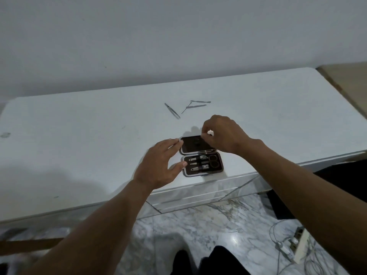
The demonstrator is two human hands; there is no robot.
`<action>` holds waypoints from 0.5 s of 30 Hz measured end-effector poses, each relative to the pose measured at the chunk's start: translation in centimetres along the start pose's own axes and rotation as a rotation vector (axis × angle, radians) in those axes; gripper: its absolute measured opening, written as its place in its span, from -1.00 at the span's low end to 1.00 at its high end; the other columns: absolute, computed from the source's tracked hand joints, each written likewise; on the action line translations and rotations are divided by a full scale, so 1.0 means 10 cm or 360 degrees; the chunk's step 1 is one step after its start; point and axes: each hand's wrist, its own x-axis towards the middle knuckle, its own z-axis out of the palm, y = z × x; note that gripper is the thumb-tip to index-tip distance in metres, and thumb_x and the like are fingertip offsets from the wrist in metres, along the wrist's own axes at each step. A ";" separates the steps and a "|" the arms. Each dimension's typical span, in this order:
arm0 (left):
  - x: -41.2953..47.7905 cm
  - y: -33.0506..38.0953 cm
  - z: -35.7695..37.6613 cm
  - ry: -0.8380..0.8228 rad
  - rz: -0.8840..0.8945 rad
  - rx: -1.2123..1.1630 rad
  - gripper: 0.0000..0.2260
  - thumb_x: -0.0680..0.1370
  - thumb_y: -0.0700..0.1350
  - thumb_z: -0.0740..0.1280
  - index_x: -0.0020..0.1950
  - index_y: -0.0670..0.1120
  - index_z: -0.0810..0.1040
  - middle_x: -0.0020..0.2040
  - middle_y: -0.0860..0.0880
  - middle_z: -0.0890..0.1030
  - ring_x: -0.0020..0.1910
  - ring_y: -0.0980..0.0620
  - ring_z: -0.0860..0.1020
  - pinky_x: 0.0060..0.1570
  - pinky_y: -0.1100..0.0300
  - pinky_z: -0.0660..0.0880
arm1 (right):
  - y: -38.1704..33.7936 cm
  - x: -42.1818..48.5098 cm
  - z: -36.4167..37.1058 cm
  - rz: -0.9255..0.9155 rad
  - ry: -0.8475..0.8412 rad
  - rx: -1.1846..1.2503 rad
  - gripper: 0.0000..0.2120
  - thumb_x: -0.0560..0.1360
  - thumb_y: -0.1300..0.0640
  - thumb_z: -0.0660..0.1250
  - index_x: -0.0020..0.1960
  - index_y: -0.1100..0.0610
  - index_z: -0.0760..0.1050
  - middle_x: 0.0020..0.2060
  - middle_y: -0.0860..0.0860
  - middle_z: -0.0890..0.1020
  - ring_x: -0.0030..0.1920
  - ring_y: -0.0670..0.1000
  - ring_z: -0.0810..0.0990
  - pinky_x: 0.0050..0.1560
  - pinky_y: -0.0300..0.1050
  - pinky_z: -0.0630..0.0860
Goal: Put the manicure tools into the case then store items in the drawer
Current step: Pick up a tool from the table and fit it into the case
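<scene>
A dark manicure case (201,157) lies open flat near the front edge of the white tabletop (79,135). Its lower half holds scissors, clippers and small files; the lid half (191,145) is bare. My left hand (158,165) is spread open against the case's left side, fingertips touching the lid's edge. My right hand (222,133) pinches the lid's far right corner between thumb and forefinger. Further back on the table lie loose tweezers (172,110) and thin metal tools (195,106). The drawer front (198,197) below the tabletop is closed.
A plain wall rises behind the table. A wooden surface (347,80) adjoins at the far right. A power strip with tangled white cables (294,243) lies on the marble floor at lower right. My dark-clothed knees show at the bottom.
</scene>
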 end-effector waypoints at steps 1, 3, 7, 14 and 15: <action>0.00 0.00 -0.01 -0.0008 0.0000 -0.0003 -0.44 0.52 0.20 0.23 0.45 -0.05 0.39 0.39 -0.02 0.46 0.37 0.02 0.38 0.35 0.15 0.28 | -0.03 0.05 0.01 0.0053 0.0016 0.0016 -0.83 0.50 0.08 0.29 -0.02 0.10 0.62 -0.01 0.08 0.63 0.00 0.11 0.59 0.00 -0.06 0.50; 0.00 -0.01 -0.02 -0.0014 0.0004 -0.0008 -0.44 0.52 0.20 0.22 0.45 -0.05 0.39 0.39 -0.02 0.46 0.37 0.02 0.37 0.36 0.19 0.23 | -0.09 0.14 0.04 0.0140 0.0019 0.0051 -0.83 0.49 0.09 0.28 -0.02 0.09 0.61 -0.02 0.05 0.66 0.01 0.10 0.60 0.00 -0.06 0.51; 0.00 0.00 -0.03 0.0005 -0.0011 -0.0031 -0.45 0.53 0.17 0.23 0.43 -0.09 0.42 0.38 -0.04 0.48 0.36 0.02 0.38 0.36 0.20 0.23 | -0.22 0.28 0.11 0.0224 -0.0021 0.0066 -0.85 0.48 0.09 0.26 -0.05 0.08 0.59 -0.02 0.04 0.66 0.00 0.13 0.61 -0.02 -0.04 0.54; 0.03 -0.01 -0.02 0.0045 0.0025 -0.0124 -0.51 0.52 0.08 0.30 0.37 -0.14 0.48 0.32 -0.04 0.52 0.32 0.03 0.43 0.33 0.12 0.36 | -0.50 0.77 0.20 0.0249 -0.0023 0.0018 -0.80 0.51 0.11 0.23 0.05 0.16 0.54 0.02 0.12 0.64 0.03 0.19 0.61 -0.08 -0.05 0.51; 0.03 -0.01 -0.02 0.0054 0.0031 -0.0123 -0.52 0.52 0.07 0.30 0.37 -0.14 0.48 0.31 -0.03 0.52 0.32 0.05 0.42 0.34 0.17 0.33 | -0.51 0.86 0.21 0.0257 -0.0030 0.0014 -0.80 0.51 0.12 0.21 0.05 0.17 0.53 0.02 0.12 0.63 0.03 0.20 0.61 -0.13 -0.07 0.46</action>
